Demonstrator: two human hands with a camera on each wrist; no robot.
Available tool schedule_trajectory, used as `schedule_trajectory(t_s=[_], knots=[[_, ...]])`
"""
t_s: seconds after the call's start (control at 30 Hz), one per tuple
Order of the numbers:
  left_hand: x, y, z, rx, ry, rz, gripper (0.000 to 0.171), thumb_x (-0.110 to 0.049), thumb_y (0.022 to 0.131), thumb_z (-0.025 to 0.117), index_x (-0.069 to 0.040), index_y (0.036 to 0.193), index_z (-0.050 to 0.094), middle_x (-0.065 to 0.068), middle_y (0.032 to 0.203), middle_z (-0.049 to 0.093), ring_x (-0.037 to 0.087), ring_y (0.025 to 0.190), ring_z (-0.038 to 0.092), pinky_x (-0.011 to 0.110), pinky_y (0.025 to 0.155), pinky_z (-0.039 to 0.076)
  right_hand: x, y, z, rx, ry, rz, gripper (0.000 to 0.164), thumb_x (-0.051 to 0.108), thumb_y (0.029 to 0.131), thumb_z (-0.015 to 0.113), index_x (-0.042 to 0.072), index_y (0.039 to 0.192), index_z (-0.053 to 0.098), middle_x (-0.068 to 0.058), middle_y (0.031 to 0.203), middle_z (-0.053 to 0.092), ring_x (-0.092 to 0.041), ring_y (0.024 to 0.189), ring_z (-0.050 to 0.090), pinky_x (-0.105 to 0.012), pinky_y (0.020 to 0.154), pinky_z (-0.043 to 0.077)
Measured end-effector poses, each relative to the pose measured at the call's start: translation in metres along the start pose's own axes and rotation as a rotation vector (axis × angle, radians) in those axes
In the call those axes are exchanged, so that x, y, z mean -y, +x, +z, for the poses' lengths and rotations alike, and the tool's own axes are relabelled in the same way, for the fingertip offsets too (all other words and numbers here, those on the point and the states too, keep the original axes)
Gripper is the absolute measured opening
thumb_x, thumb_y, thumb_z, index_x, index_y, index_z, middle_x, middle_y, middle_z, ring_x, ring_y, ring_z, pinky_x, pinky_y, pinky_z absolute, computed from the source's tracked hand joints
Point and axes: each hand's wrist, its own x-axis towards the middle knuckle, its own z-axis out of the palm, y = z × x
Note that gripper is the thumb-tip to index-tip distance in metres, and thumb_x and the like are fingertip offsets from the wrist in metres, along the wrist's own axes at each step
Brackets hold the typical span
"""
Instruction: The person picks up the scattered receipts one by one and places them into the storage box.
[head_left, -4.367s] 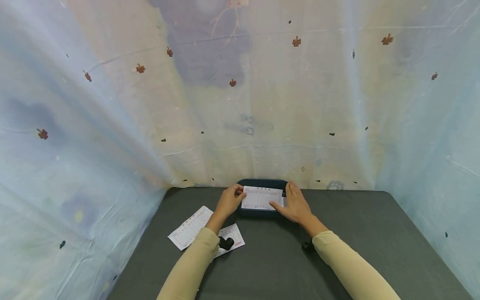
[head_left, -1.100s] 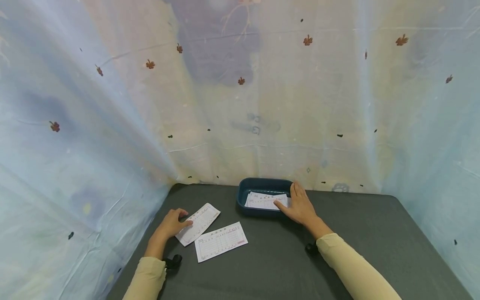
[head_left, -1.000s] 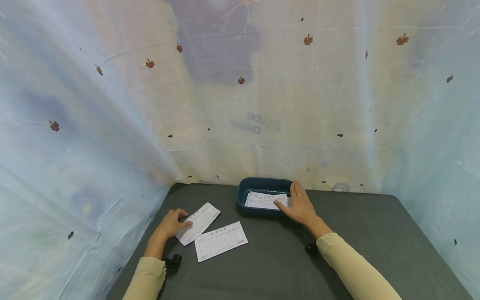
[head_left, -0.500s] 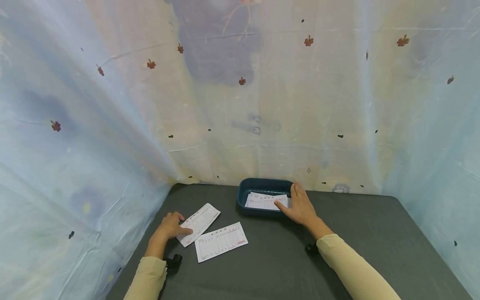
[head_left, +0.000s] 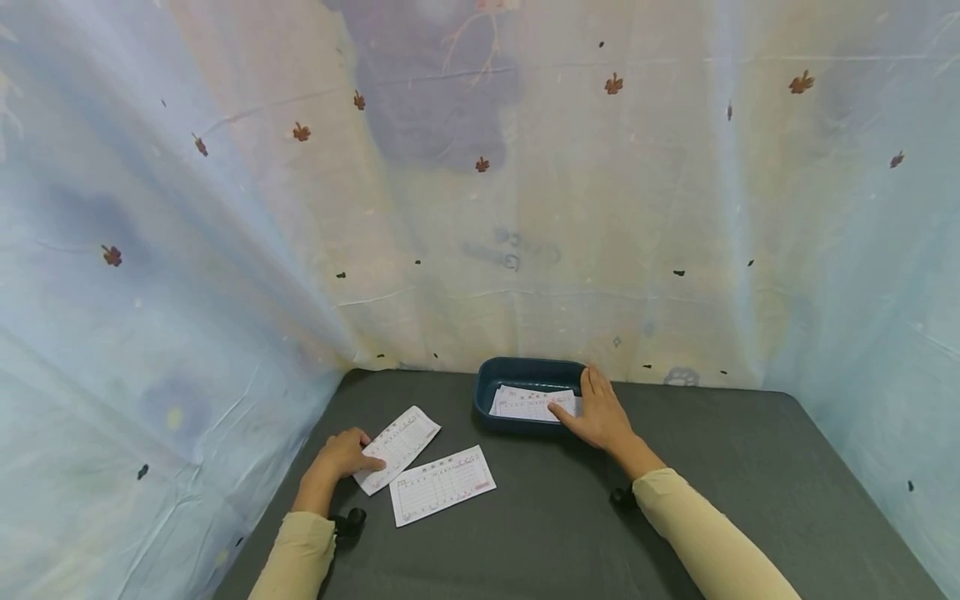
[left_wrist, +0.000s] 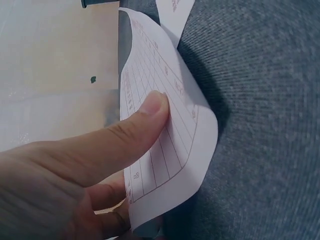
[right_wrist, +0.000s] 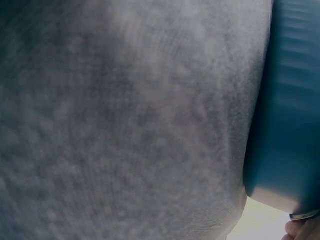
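In the head view, my left hand (head_left: 341,460) pinches the lower left end of a printed paper form (head_left: 401,440), thumb on top and fingers beneath. The left wrist view shows this form (left_wrist: 160,150) bent upward along its near edge under the thumb. A second printed form (head_left: 442,485) lies flat on the table beside it, its left end close to the first. My right hand (head_left: 600,412) rests with straight fingers along the right end of a dark blue plastic tub (head_left: 487,421), thumb reaching over the papers inside. Several similar forms (head_left: 532,405) lie in the tub.
A dark grey cloth-covered table (head_left: 570,525) carries everything. The tub stands at its back edge, against a pale patterned curtain (head_left: 420,317) that also hangs along both sides. In the right wrist view, the tub's outer wall (right_wrist: 290,115) fills the right side.
My left hand has gone from the tub, where a form was laid in, to the left form on the table. Its fingers have since slid under that form's edge. My right hand stays at the tub.
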Motion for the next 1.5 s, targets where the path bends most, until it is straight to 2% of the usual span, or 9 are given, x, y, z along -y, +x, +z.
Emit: schedule_trajectory(t_s=[0.27,0.47,0.53,0.63,0.8,0.97,1.3,1.43,1.5], knots=[[0.003,0.0,0.0,0.019,0.023,0.011,0.049,-0.034,0.085,0.092,0.002,0.107,0.068,0.017,0.101,0.067,0.039,0.095,0.061,0.058,0.087,0.052,-0.001,0.0,0.002,-0.006,-0.007,-0.004,0.118,0.071,0.097,0.061,-0.016,0.164,0.016,-0.032,0.175,0.011,-0.046,0.164,0.013,-0.058,0.132,0.014],[0.009,0.001,-0.001,0.024,-0.073,0.057,0.029,-0.009,0.09,0.084,0.001,0.106,0.063,0.012,0.095,0.065,0.026,0.082,0.056,0.041,0.073,0.049,-0.001,0.0,0.001,-0.011,-0.009,-0.007,0.118,0.07,0.097,0.061,-0.016,0.164,0.017,-0.032,0.175,0.013,-0.046,0.163,0.015,-0.058,0.132,0.015],[0.01,0.001,-0.003,0.027,-0.094,0.077,0.025,0.0,0.09,0.079,0.002,0.109,0.063,0.013,0.099,0.066,0.026,0.084,0.057,0.042,0.075,0.05,0.0,0.0,0.001,-0.011,-0.013,-0.008,0.118,0.071,0.098,0.061,-0.017,0.164,0.017,-0.032,0.175,0.013,-0.046,0.163,0.015,-0.058,0.132,0.015],[0.011,0.001,-0.007,0.022,-0.111,0.087,0.026,0.006,0.09,0.072,0.003,0.114,0.063,0.019,0.109,0.068,0.031,0.091,0.059,0.05,0.084,0.053,0.001,-0.001,0.001,-0.012,-0.008,-0.006,0.118,0.071,0.097,0.061,-0.016,0.164,0.018,-0.032,0.175,0.013,-0.046,0.163,0.016,-0.058,0.132,0.015],[0.009,0.004,-0.011,-0.034,-0.148,0.076,0.028,0.004,0.093,0.073,0.004,0.12,0.064,0.028,0.121,0.068,0.038,0.104,0.064,0.062,0.096,0.052,0.001,-0.001,0.0,-0.012,0.003,-0.002,0.117,0.07,0.097,0.062,-0.016,0.164,0.018,-0.032,0.175,0.014,-0.047,0.163,0.016,-0.058,0.132,0.015],[0.01,0.007,-0.011,-0.118,-0.21,0.079,0.028,-0.003,0.096,0.076,0.004,0.121,0.064,0.029,0.12,0.068,0.042,0.107,0.066,0.062,0.093,0.052,0.001,-0.001,0.0,-0.003,-0.001,0.006,0.118,0.071,0.097,0.06,-0.015,0.165,0.016,-0.031,0.175,0.012,-0.045,0.164,0.014,-0.057,0.133,0.014],[0.01,0.016,-0.008,-0.263,-0.321,0.083,0.021,-0.011,0.102,0.073,0.001,0.119,0.067,0.029,0.12,0.07,0.046,0.113,0.066,0.061,0.094,0.053,0.0,0.0,0.0,-0.009,-0.007,0.007,0.118,0.072,0.097,0.059,-0.015,0.164,0.017,-0.031,0.175,0.013,-0.046,0.163,0.016,-0.058,0.132,0.015],[0.004,0.018,-0.01,-0.32,-0.359,0.08,0.022,-0.015,0.105,0.071,-0.001,0.121,0.067,0.027,0.12,0.071,0.04,0.102,0.067,0.05,0.084,0.054,0.002,0.0,-0.001,-0.008,-0.008,0.005,0.118,0.072,0.098,0.058,-0.015,0.165,0.017,-0.031,0.175,0.013,-0.046,0.163,0.015,-0.057,0.132,0.015],[0.001,0.019,-0.011,-0.348,-0.377,0.074,0.022,-0.017,0.106,0.07,-0.002,0.122,0.067,0.025,0.119,0.072,0.035,0.094,0.064,0.042,0.076,0.051,0.002,-0.001,-0.001,-0.017,-0.009,0.0,0.117,0.071,0.098,0.059,-0.016,0.164,0.018,-0.032,0.174,0.014,-0.047,0.163,0.016,-0.058,0.132,0.015]])
